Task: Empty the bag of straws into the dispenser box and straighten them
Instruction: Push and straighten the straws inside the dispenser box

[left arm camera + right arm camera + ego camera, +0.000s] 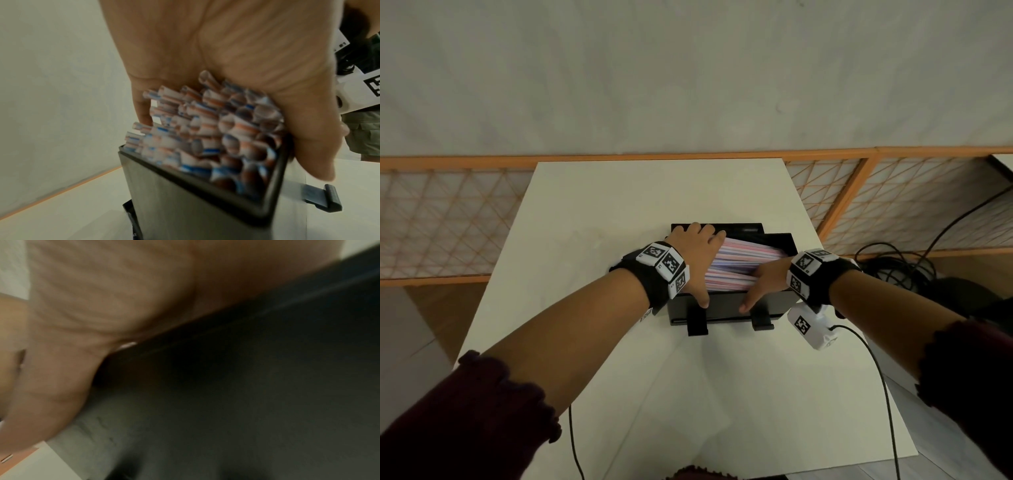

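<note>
While the straws (739, 262) are lying in the black dispenser box (726, 306) on the desk (619, 205), their long axis is running from left to right between both hands. The left hand (697, 255) is pressing flat on their left ends; the right hand (765, 282) is resting relaxed over their right ends, equally near.
</note>
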Demonstrator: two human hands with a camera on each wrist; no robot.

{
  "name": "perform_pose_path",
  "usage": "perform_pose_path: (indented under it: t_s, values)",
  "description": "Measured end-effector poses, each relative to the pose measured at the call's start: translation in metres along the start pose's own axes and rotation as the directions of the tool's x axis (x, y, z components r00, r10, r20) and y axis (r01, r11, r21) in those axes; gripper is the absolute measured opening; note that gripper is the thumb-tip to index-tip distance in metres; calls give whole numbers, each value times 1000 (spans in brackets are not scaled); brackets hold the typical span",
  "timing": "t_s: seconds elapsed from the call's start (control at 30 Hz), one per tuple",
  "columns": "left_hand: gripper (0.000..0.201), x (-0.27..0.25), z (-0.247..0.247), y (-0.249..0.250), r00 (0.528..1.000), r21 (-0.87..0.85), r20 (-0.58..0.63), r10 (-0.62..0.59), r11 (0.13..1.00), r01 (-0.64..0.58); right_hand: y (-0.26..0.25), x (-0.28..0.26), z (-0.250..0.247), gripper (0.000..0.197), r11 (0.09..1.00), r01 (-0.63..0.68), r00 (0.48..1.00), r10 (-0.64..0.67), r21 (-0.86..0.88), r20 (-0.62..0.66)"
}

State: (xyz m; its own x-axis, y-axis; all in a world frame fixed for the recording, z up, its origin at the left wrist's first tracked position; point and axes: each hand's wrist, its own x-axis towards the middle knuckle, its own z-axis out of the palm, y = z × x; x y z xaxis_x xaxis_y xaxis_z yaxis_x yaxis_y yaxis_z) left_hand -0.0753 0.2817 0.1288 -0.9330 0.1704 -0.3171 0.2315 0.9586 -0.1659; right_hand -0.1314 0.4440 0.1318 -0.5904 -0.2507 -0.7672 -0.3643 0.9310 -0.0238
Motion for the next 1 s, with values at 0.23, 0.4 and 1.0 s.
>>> perform_pose_path:
  t_s: [0.23, 0.4, 1.0]
  values:
    - [134, 0, 0, -1, 1000, -15, -3, -4, 1000, 4, 3, 7, 0, 125, 999, 13, 1000, -14, 36, 25]
    - [134, -1, -1, -1, 1000, -32, -5, -2, 1000, 2, 2, -4, -7, 90, 999, 24, 999, -25, 26, 37]
    - [134, -2, 1, -4, 1000, -50, 8, -2, 999, 3, 4, 8, -12, 77, 991, 104, 993, -99, -84, 63]
